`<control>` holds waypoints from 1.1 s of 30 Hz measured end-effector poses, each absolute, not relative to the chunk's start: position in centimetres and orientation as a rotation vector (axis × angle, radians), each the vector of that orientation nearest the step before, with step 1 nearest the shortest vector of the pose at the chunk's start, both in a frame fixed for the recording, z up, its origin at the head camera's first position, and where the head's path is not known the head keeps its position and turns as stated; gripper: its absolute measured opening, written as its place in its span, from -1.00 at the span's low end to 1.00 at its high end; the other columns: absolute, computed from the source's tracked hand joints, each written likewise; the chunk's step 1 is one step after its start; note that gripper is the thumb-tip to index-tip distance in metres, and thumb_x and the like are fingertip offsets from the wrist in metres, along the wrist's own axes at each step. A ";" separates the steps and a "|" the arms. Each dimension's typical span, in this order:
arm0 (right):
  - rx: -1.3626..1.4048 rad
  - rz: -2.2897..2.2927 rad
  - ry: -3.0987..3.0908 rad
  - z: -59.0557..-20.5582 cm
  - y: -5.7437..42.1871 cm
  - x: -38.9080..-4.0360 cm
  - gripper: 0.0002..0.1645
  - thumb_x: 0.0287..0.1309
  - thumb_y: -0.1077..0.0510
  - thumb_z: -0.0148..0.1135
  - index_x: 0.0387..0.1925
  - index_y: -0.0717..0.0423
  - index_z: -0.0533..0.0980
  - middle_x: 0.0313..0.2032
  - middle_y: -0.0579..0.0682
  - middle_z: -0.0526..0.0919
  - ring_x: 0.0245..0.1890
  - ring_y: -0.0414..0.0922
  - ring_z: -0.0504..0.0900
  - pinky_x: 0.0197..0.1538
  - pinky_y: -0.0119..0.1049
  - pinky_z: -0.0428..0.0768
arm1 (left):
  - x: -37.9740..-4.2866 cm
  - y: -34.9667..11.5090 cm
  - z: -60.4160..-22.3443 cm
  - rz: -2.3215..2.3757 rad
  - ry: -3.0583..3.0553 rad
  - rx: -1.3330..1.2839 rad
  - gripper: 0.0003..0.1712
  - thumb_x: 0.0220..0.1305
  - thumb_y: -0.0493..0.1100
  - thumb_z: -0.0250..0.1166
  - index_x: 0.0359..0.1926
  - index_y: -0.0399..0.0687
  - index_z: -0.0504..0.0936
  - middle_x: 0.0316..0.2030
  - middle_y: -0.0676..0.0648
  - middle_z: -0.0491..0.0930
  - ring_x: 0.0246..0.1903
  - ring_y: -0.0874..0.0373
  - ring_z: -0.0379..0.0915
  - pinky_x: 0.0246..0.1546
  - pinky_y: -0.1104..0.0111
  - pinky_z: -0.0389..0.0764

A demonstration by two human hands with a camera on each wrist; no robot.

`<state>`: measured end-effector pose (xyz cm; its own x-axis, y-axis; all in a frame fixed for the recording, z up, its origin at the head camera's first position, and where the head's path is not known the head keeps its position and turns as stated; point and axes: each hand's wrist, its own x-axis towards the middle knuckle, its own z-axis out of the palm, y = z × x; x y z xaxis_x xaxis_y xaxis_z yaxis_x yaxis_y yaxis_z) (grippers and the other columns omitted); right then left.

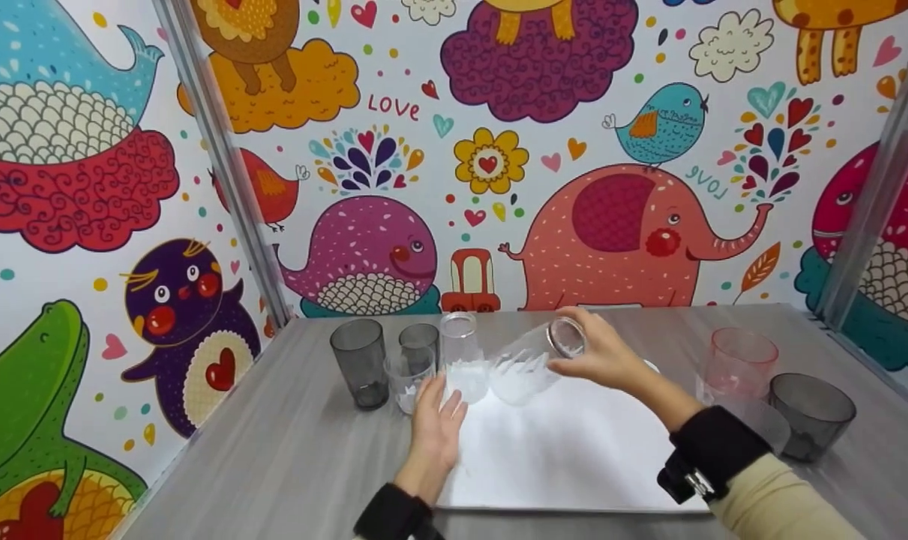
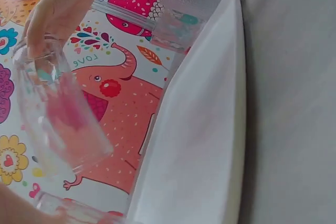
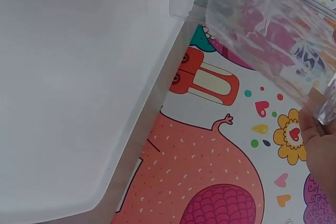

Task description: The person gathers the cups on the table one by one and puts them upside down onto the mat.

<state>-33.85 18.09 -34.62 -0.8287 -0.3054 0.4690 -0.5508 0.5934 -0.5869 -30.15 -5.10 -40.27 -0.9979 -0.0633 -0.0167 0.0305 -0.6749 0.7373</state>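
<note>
My right hand (image 1: 600, 352) grips a clear glass (image 1: 525, 371) by its thick base, thumb and fingers around it. The glass tilts with its base up to the right and its mouth low to the left, over the back of the white tray (image 1: 573, 457). Beside it, at the tray's left back, another clear glass (image 1: 466, 367) stands base up. My left hand (image 1: 437, 435) is at this glass's near left side, fingers extended with the tips right at its wall. In the right wrist view, the tilted glass (image 3: 273, 35) shows its round mouth.
Left of the tray stand a tall grey glass (image 1: 359, 367), a shorter grey glass (image 1: 419, 337) and a small clear glass (image 1: 397, 367). To its right are a pink-tinted glass (image 1: 744, 352), a wide grey glass (image 1: 813, 412) and a clear one (image 1: 761, 424). Patterned walls (image 1: 394, 165) enclose the table.
</note>
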 end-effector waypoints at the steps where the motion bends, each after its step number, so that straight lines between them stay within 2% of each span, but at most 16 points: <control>1: 0.655 1.105 -2.520 -34.7 18.0 -34.1 -0.20 -0.23 0.10 0.43 0.10 0.22 0.31 -0.05 0.16 0.46 -0.08 0.03 0.40 -0.14 -0.08 0.57 | -29.9 -5.7 -40.3 -2.814 -1.356 0.073 -0.16 0.32 -0.16 -0.09 0.37 -0.31 -0.43 0.37 -0.39 -0.32 0.32 -0.36 -0.28 0.33 0.01 -0.07; 4: 0.548 1.152 -2.552 -35.4 17.4 -35.2 -0.17 -0.20 0.09 0.41 0.14 0.24 0.28 -0.01 0.20 0.45 -0.03 0.08 0.39 -0.09 -0.03 0.55 | -29.0 -7.2 -40.5 -2.704 -1.773 0.058 -0.19 0.26 -0.16 -0.02 0.37 -0.37 -0.23 0.32 -0.45 -0.12 0.28 -0.39 -0.09 0.25 -0.03 0.13; 7: 0.467 1.163 -2.552 -36.0 16.7 -36.4 -0.14 -0.16 0.10 0.39 0.19 0.30 0.27 0.05 0.27 0.43 0.04 0.15 0.35 -0.02 0.05 0.49 | -28.3 -8.5 -40.7 -2.490 -2.186 -0.070 -0.26 0.21 -0.14 0.05 0.31 -0.41 0.01 0.24 -0.46 0.11 0.18 -0.40 0.11 0.14 -0.06 0.27; 10: 0.418 1.171 -2.520 -36.6 15.8 -37.5 -0.12 -0.15 0.14 0.38 0.21 0.37 0.23 0.11 0.32 0.39 0.10 0.20 0.32 0.07 0.10 0.41 | -27.4 -9.3 -40.7 -2.323 -2.475 -0.214 -0.29 0.17 -0.11 0.13 0.25 -0.41 0.13 0.14 -0.40 0.29 0.06 -0.30 0.30 0.02 -0.04 0.38; 13: 0.406 1.195 -2.477 -37.4 14.9 -38.5 -0.10 -0.17 0.20 0.38 0.21 0.42 0.20 0.12 0.35 0.36 0.12 0.20 0.32 0.13 0.10 0.37 | -26.1 -9.9 -40.6 -2.224 -2.668 -0.344 -0.31 0.17 -0.13 0.16 0.24 -0.39 0.16 0.07 -0.31 0.39 -0.04 -0.15 0.41 -0.08 0.02 0.45; 16: 0.418 1.224 -2.398 -38.4 13.9 -39.2 -0.11 -0.22 0.25 0.40 0.18 0.45 0.21 0.08 0.35 0.38 0.09 0.20 0.36 0.15 0.09 0.36 | -24.8 -10.6 -40.1 -2.158 -2.787 -0.418 -0.32 0.18 -0.14 0.17 0.25 -0.35 0.18 0.07 -0.25 0.41 -0.06 -0.08 0.44 -0.13 0.06 0.48; 21: 0.419 1.257 -2.274 -40.0 12.8 -40.3 -0.14 -0.25 0.29 0.40 0.14 0.47 0.23 0.06 0.38 0.39 0.08 0.24 0.36 0.15 0.12 0.32 | -23.7 -12.0 -39.9 -2.077 -2.877 -0.481 -0.31 0.21 -0.09 0.16 0.26 -0.34 0.18 0.09 -0.24 0.40 -0.02 -0.08 0.43 -0.15 0.07 0.47; 33: 0.427 1.326 -2.377 -40.8 12.1 -41.9 -0.16 -0.09 0.23 0.37 0.20 0.40 0.17 0.15 0.35 0.34 0.19 0.23 0.28 0.23 0.09 0.24 | -23.1 -12.8 -40.8 -2.155 -2.900 -0.480 -0.33 0.23 -0.08 0.14 0.26 -0.33 0.17 0.09 -0.24 0.35 0.01 -0.07 0.36 -0.05 0.00 0.41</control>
